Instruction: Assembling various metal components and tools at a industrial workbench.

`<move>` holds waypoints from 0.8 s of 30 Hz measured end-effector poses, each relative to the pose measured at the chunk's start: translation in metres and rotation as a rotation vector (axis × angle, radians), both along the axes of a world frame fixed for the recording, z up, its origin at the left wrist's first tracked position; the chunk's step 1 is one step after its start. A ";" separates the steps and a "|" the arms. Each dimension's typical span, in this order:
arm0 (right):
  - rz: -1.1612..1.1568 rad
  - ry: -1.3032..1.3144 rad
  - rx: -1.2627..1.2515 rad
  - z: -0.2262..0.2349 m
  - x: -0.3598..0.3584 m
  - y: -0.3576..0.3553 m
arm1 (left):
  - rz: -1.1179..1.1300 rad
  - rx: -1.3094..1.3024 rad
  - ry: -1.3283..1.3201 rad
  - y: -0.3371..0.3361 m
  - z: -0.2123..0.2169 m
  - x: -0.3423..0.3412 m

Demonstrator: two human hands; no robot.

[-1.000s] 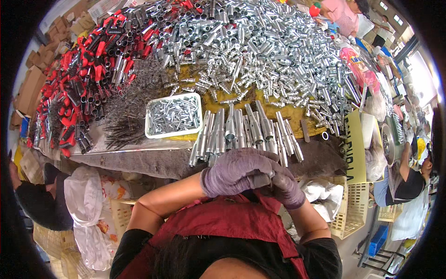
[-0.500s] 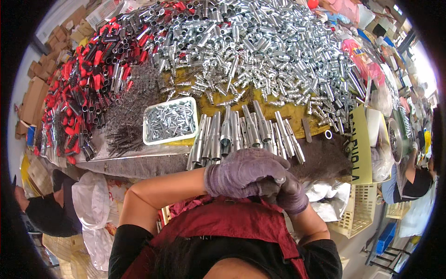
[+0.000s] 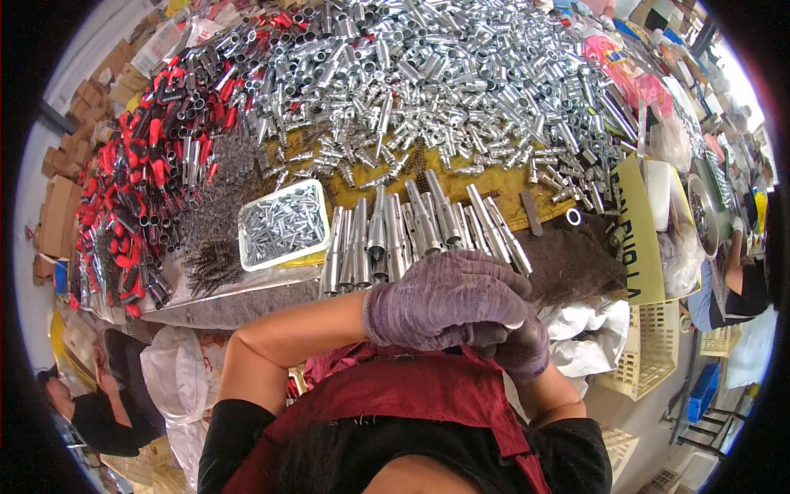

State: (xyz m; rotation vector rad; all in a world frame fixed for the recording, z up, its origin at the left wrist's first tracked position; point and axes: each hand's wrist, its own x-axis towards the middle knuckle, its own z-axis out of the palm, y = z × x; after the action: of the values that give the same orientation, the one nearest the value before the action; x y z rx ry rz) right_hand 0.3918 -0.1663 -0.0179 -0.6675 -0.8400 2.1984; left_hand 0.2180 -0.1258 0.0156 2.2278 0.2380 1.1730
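My left hand (image 3: 444,300), in a purple-grey knit glove, is closed and reaches across in front of my chest. My right hand (image 3: 525,350), gloved alike, is closed just against it at the lower right. Between the fingers a bit of a silvery metal part (image 3: 514,325) shows; most of it is hidden by the gloves. Just beyond my hands lies a row of long metal tubes (image 3: 395,239), side by side at the table's near edge. Left of them, a white tray (image 3: 243,257) holds many small metal pins (image 3: 284,222).
A large heap of silvery metal sleeves (image 3: 461,66) covers the back. Red-and-black handles (image 3: 136,181) and loose springs (image 3: 218,189) lie at left. A flat metal strip (image 3: 531,212) and white ring (image 3: 573,216) lie at right, near a yellow-green sign (image 3: 642,230). A co-worker (image 3: 732,280) is at far right.
The view has shifted slightly, so the table things sit a little further left. My hands stay together on the metal part, the left fingers slightly more over the right hand.
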 end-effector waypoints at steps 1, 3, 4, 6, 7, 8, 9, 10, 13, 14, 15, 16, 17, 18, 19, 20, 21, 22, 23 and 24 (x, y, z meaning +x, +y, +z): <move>-0.005 0.002 -0.003 0.003 -0.001 0.000 | -0.005 -0.003 0.002 -0.001 0.001 0.002; -0.119 -0.228 0.414 0.014 -0.005 0.005 | 0.034 -0.067 0.068 -0.005 0.006 0.005; -0.127 -0.230 0.411 0.015 -0.006 0.012 | 0.025 -0.069 0.069 -0.006 0.011 0.007; -0.157 -0.404 1.068 0.019 -0.006 0.024 | 0.018 -0.109 0.097 -0.008 0.019 0.009; -0.160 -0.407 1.069 0.024 -0.004 0.019 | 0.003 -0.041 -0.039 -0.009 0.010 0.011; -0.058 -0.292 0.760 0.032 0.000 0.011 | 0.002 -0.039 -0.040 -0.009 0.011 0.011; 0.036 -0.176 0.450 0.036 0.004 0.007 | 0.007 0.031 -0.002 -0.009 0.013 0.009; 0.033 -0.177 0.452 0.032 0.005 0.008 | 0.013 0.101 0.036 -0.009 0.014 0.009; 0.011 -0.180 0.683 0.020 0.004 0.015 | 0.015 0.096 0.051 -0.010 0.012 0.006; -0.007 -0.208 0.892 0.022 0.001 0.021 | 0.018 0.097 0.053 -0.009 0.010 0.005; -0.026 -0.239 1.100 0.024 0.000 0.023 | 0.037 0.097 0.031 -0.007 0.008 0.003; -0.022 -0.239 1.102 0.027 0.000 0.019 | 0.057 0.098 0.009 -0.006 0.004 0.001; 0.018 -0.206 0.688 0.029 0.003 0.013 | 0.135 0.105 0.039 -0.008 -0.001 -0.005; 0.050 -0.172 0.275 0.030 0.008 0.011 | 0.135 0.107 0.035 -0.007 0.001 -0.011; 0.059 -0.353 0.419 0.017 0.017 0.021 | 0.267 0.142 0.152 -0.005 0.008 -0.017; 0.038 -0.414 0.475 0.008 0.024 0.034 | 0.401 0.176 0.268 -0.005 0.013 -0.024; 0.019 -0.472 0.534 0.001 0.030 0.053 | 0.533 0.175 0.448 -0.007 0.016 -0.030; -0.191 -0.540 0.870 -0.006 0.033 0.079 | 0.542 0.176 0.444 -0.011 0.015 -0.036; -0.334 -0.482 0.840 -0.002 0.036 0.106 | 0.613 -0.063 0.334 -0.015 0.014 -0.042; -0.262 -0.990 0.837 0.030 0.037 0.138 | 0.695 -0.311 0.222 -0.019 0.012 -0.048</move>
State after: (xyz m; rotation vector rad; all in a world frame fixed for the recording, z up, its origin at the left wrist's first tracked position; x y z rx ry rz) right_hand 0.4284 -0.0284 0.0123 -1.3068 -1.8597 1.0029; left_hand 0.1697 -0.1451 0.0274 2.0370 1.2724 1.1071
